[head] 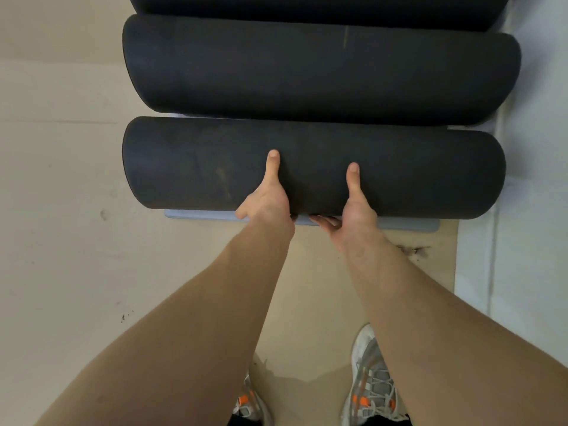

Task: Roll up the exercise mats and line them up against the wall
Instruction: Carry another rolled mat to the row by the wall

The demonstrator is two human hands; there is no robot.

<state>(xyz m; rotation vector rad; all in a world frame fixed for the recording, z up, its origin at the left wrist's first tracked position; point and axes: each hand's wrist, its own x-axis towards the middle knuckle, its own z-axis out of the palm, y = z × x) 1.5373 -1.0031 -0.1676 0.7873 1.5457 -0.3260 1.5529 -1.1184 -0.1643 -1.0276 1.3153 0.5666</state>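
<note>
L hand [266,198] gripping nearest rolled mat [184,167], thumb on top, fingers hidden under. R hand [356,204] gripping same (fingertips peeking out below). Lying across grey flat mat [209,215], just beside second roll [307,72]; third roll [307,7] cut off up top.

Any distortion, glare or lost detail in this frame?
Head view: wide-angle bowing curves the ends of the nearest mat and the middle mat; light soft and even, no glare; the dark mats show little texture; left hand and right hand sharp.
</note>
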